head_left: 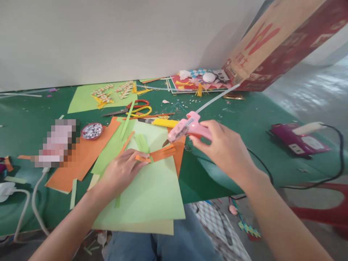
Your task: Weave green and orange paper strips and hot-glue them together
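In my right hand [225, 148] is a pink hot glue gun [187, 126], its nozzle pointing down and left, with a long clear glue stick [217, 99] jutting from its back. My left hand [123, 168] pinches orange paper strips [162, 153] that cross green paper strips [141, 143]. The glue gun's tip is just above and right of these strips; whether it touches them I cannot tell. Beneath lies a pale green sheet of paper [152, 195]. A yellow-handled cutter [164, 123] rests behind the strips, partly hidden by the glue gun.
Scissors [138, 107] with red and yellow handles lie farther back. At left are orange paper [81, 163], a round tin of small bits [92, 131] and a blurred phone [58, 143] on a cable. A paper bag [272, 47] stands back right; a purple power box [300, 139] sits right.
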Demonstrator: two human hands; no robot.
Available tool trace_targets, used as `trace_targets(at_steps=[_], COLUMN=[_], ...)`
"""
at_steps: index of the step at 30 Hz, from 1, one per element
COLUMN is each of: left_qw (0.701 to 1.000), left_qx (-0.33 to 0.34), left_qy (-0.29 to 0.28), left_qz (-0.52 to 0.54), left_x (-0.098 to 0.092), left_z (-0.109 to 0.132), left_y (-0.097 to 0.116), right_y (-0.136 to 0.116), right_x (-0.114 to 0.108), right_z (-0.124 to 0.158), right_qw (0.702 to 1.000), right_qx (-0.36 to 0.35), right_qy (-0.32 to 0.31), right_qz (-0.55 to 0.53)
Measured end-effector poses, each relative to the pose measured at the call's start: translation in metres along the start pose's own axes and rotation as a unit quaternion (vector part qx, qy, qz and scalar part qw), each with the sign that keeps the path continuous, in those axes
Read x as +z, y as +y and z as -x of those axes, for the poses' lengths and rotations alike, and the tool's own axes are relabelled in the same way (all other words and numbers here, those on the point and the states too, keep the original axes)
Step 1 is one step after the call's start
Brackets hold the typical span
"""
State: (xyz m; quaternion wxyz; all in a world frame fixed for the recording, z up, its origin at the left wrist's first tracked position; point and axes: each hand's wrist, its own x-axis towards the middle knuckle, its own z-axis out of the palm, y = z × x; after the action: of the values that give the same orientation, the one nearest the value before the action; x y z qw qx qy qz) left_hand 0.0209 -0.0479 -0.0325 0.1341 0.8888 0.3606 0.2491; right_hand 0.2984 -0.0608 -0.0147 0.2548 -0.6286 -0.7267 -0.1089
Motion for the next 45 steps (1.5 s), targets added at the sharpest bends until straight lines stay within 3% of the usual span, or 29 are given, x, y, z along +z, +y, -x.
trace_targets(at_steps=[5,12,20,27,36,45], left_qw=[1.0,1.0,1.0,1.0,1.0,0.999], left_qx=[-0.015,-0.017,-0.005,-0.021,-0.003,-0.02], left_qy=[-0.007,-0.004,0.015,-0.005,0.023,-0.017], left_qz=[0.006,0.009,0.003,0.011,0.017,-0.028], left_x=[0.001,0.001,0.005,0.003,0.007,0.004], left_z=[0.0,0.0,0.001,0.001,0.002,0.003], left_y=[0.001,0.001,-0.001,0.0,-0.001,0.0], right_y=[-0.014,-0.02,-0.022,-0.022,-0.022,-0.023], right_x=[0.006,0.008,0.011,0.012,0.011,0.01], right_z=[0.009,0.008,0.01,0.011,0.011,0.011], right_qw=[0.996,0.991,0.99,0.99,0.989,0.99], right_qx=[-0.093,-0.123,-0.128,-0.13,-0.131,-0.129], right_qy=[-0.012,-0.041,-0.052,-0.051,-0.047,-0.042], right_qz=[0.009,0.025,0.028,0.037,0.039,0.048])
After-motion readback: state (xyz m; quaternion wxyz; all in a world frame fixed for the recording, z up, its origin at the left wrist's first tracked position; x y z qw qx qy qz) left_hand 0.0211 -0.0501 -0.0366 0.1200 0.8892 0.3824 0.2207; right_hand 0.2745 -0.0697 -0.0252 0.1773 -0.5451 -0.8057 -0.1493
